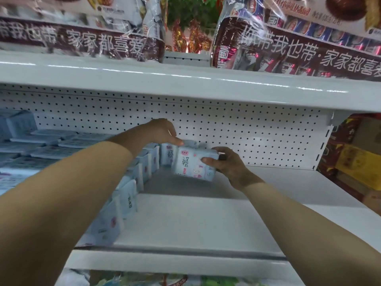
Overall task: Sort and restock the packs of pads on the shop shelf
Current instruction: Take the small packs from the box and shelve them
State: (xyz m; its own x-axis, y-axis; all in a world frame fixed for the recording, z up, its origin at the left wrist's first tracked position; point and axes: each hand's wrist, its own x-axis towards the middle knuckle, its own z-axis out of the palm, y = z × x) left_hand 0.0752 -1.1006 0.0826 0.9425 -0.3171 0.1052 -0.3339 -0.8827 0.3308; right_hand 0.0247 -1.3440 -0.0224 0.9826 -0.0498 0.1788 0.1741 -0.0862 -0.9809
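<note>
A pale blue pack of pads [192, 165] with a pink cartoon figure stands near the back of the white shelf [206, 219]. My right hand [225, 164] grips its right end, thumb on the front face. My left hand [165, 131] reaches in above the pack, fingers resting on its top left corner. Behind the pack stands another similar pack [168, 153]. A row of upright pads packs [132, 188] runs along the left side from front to back, partly hidden by my left forearm.
Flat stacks of blue packs [41, 145] fill the far left of the shelf. A pegboard back wall [247, 129] closes the rear. The shelf above [185, 79] carries big snack bags. Cartons [358, 157] stand to the right, beyond the shelf end.
</note>
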